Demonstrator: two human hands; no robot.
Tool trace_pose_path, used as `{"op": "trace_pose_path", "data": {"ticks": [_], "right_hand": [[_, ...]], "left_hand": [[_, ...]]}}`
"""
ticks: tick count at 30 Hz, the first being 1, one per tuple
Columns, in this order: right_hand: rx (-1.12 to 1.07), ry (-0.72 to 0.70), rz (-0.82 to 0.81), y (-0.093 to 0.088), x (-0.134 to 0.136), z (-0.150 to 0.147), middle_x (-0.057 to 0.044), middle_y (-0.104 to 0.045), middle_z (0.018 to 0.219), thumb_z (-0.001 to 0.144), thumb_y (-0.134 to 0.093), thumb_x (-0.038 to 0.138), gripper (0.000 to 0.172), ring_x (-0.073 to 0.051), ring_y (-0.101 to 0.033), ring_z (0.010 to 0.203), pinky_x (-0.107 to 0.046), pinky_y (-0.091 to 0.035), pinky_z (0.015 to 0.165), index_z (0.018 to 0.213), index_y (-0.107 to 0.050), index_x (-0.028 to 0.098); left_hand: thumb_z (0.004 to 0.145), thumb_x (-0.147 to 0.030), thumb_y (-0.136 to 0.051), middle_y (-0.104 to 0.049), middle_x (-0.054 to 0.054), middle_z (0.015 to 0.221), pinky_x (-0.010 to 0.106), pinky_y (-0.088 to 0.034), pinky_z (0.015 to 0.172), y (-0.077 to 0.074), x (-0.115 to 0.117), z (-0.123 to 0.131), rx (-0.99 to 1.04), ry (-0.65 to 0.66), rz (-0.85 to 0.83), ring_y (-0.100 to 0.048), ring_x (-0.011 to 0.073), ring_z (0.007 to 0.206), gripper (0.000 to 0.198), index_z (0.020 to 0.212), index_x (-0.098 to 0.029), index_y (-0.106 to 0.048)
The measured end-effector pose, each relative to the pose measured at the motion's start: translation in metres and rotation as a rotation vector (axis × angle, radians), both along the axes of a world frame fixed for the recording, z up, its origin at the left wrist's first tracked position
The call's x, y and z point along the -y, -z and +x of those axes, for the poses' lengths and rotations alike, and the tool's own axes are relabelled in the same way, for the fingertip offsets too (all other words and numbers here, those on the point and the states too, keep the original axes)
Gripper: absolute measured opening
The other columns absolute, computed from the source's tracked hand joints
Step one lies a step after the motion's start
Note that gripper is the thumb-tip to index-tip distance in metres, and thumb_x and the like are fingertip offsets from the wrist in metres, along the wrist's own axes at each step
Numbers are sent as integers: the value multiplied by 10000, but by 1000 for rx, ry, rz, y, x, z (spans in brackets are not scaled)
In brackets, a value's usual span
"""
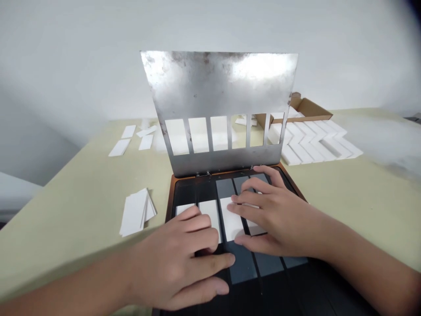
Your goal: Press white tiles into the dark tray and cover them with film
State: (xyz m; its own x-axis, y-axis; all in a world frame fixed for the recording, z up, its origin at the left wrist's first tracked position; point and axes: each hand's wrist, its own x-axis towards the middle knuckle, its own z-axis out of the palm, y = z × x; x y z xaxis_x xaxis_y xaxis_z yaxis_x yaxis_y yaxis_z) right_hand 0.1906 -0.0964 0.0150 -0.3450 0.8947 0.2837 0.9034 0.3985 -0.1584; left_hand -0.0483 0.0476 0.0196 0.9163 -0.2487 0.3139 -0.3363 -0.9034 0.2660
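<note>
Resting flat, left hand (174, 259) and right hand (272, 215) hold wide, unclosed grips on white tile strips (231, 218), whose long axes run fore-aft in the slotted black tray (184, 191).

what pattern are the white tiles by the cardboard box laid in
The white tiles form a zigzag herringbone, best seen in the head view.

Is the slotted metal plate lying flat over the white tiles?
No, the slotted metal plate stands raised at the back edge of the black tray, with the left hand and right hand on the white tiles.
</note>
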Motion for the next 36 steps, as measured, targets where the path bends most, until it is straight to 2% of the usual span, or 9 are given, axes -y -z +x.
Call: {"op": "trace_pose_path", "data": {"ticks": [5, 8, 10, 13, 19, 24, 31, 36], "right_hand": [[18, -4, -20, -4, 2, 0, -94, -778, 1126, 1019, -659, 503, 439, -301, -608, 1136, -665, -190, 1264, 1306, -726, 178], [4, -13, -44, -5, 2, -1, -115, -766, 1129, 964, -655, 685, 644, -318, -607, 1145, -666, -173, 1269, 1320, -709, 151], [7, -13, -56, -4, 2, -2, -124, -754, 1139, 935, -655, 737, 711, -329, -605, 1150, -666, -162, 1267, 1317, -702, 140], [21, -11, -78, -3, 3, -2, -123, -740, 1160, 953, -659, 692, 656, -333, -597, 1157, -665, -150, 1259, 1322, -691, 150], [-23, -8, -131, -8, 6, -1, -97, -727, 1185, 999, -639, 619, 566, -304, -586, 1162, -620, -133, 1269, 1337, -678, 166], [-45, 23, -142, -8, 4, -1, -70, -725, 1181, 1029, -634, 467, 406, -274, -584, 1166, -603, -137, 1272, 1325, -682, 194], [-31, 23, -98, -2, 3, 1, -109, -656, 1372, 1031, -623, 453, 374, -301, -535, 1300, -599, -156, 1272, 1296, -689, 197], [-62, 17, -105, -1, 1, 2, -75, -695, 1318, 1014, -653, 450, 423, -264, -573, 1227, -579, -151, 1283, 1351, -648, 194]], "left_hand": [[1085, -356, -598, -642, 20, 814, 401, -431, 821, 3, 1, 0, 10, 7, 14, -541, 200, 748, 237, 1192, -195, -734], [1060, -380, -641, -626, 19, 809, 390, -439, 765, 3, 0, -1, 29, 29, 33, -525, 195, 714, 257, 1217, -195, -726], [1017, -395, -712, -617, 14, 803, 384, -452, 743, 3, 0, -2, 42, 58, 47, -532, 192, 699, 322, 1274, -203, -710], [981, -407, -766, -616, 14, 805, 387, -469, 742, 2, 0, -3, 41, 74, 57, -550, 196, 704, 411, 1332, -206, -692], [997, -420, -747, -627, 22, 850, 382, -477, 770, 0, -1, -1, 1, 47, 56, -554, 201, 738, 458, 1384, -189, -667], [1028, -422, -693, -621, 33, 858, 392, -465, 817, 5, 0, -1, 19, 9, 16, -544, 206, 744, 341, 1275, -188, -715], [1095, -415, -577, -634, 34, 841, 394, -448, 794, 0, 2, 2, 0, 0, 19, -535, 206, 738, 306, 1217, -175, -722], [1101, -426, -567, -631, 33, 829, 381, -429, 772, 2, 2, 1, 6, 13, 17, -519, 199, 731, 318, 1208, -168, -721]]}}
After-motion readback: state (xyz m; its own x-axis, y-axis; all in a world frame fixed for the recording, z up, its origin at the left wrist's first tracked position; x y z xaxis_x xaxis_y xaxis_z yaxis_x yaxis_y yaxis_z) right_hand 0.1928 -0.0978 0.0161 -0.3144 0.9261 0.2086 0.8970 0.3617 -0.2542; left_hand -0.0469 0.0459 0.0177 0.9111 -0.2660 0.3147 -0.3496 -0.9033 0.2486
